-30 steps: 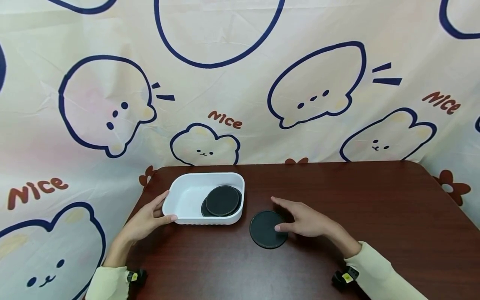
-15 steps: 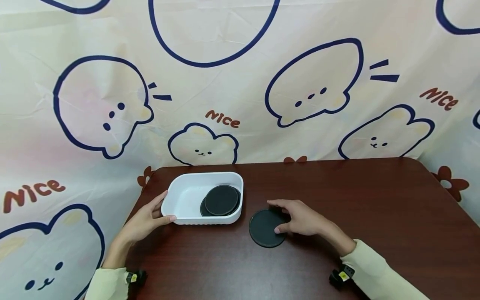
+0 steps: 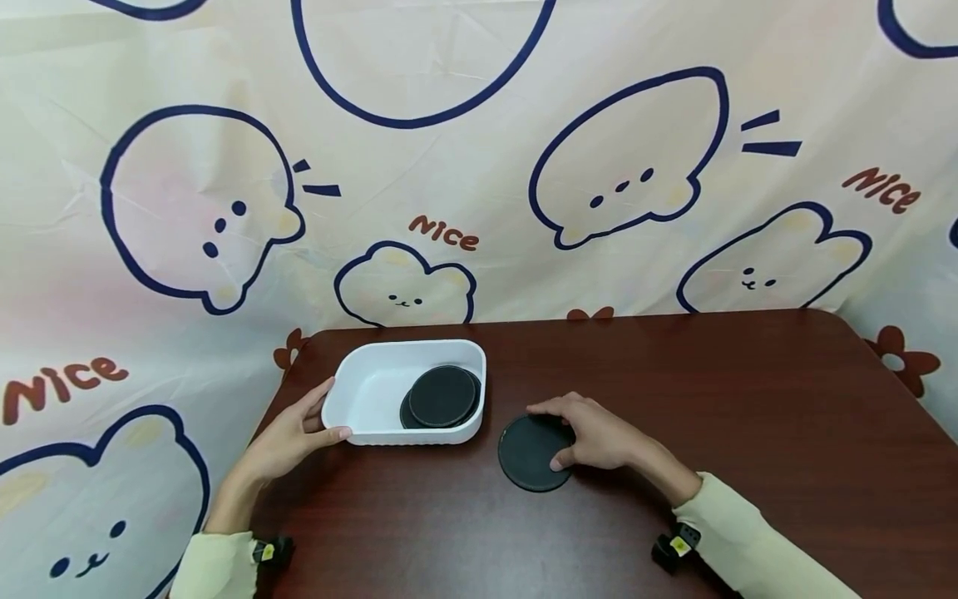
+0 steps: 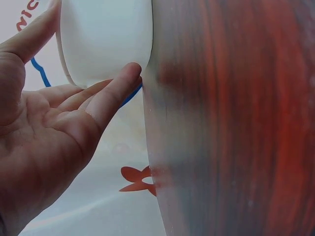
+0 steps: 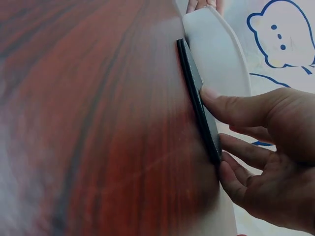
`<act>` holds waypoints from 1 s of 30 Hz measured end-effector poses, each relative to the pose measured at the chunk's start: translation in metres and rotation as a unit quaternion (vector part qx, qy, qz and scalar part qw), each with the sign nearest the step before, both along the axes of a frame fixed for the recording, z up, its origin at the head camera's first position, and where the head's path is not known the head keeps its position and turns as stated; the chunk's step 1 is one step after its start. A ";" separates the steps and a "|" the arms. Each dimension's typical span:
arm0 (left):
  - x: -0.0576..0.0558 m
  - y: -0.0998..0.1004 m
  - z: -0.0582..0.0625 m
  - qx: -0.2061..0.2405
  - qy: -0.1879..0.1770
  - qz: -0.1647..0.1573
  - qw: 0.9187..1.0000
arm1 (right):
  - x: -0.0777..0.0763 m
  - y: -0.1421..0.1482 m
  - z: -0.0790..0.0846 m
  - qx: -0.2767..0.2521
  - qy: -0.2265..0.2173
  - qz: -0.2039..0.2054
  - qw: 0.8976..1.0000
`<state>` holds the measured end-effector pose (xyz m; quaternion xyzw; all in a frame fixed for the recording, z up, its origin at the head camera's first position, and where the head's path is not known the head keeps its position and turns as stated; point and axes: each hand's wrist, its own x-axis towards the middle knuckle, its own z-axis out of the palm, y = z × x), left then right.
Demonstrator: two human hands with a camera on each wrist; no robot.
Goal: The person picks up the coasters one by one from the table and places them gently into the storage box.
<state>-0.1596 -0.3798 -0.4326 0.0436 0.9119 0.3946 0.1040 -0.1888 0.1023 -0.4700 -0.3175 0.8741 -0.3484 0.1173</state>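
A white rectangular tray [image 3: 362, 433] with rounded corners stands at the left of the table. My left hand [image 3: 280, 441] holds its left end, thumb by the front corner and fingers along the end wall. Inside, at the tray's right side, dark round coasters [image 3: 441, 397] lie stacked, the upper one slightly off-centre. Right of the tray, another dark coaster [image 3: 530, 456] lies on the table, and its edge looks double-layered in the right wrist view. My right hand [image 3: 599, 433] grips its right side, thumb [image 5: 214, 94] on top and fingers at the rim.
The dark brown wooden table [image 3: 733, 416] has a glossy top and rounded far corners. A pale curtain [image 3: 509, 291] printed with cartoon animals hangs right behind it and along both sides. Small black devices sit at both wrists.
My right hand has moved slightly left and in over the coaster, its fingers reaching the far rim. The left hand stays on the tray. The head view has shifted a little.
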 end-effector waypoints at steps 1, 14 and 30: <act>0.000 0.000 0.000 -0.001 0.000 0.000 1.000 | 0.000 0.000 0.000 -0.008 0.001 0.000 1.000; 0.001 -0.001 -0.001 0.003 0.002 -0.001 1.000 | -0.002 0.003 0.001 -0.045 -0.034 -0.042 0.998; 0.001 0.000 0.000 0.007 0.002 -0.003 1.000 | -0.004 0.010 0.006 -0.036 -0.046 -0.051 0.997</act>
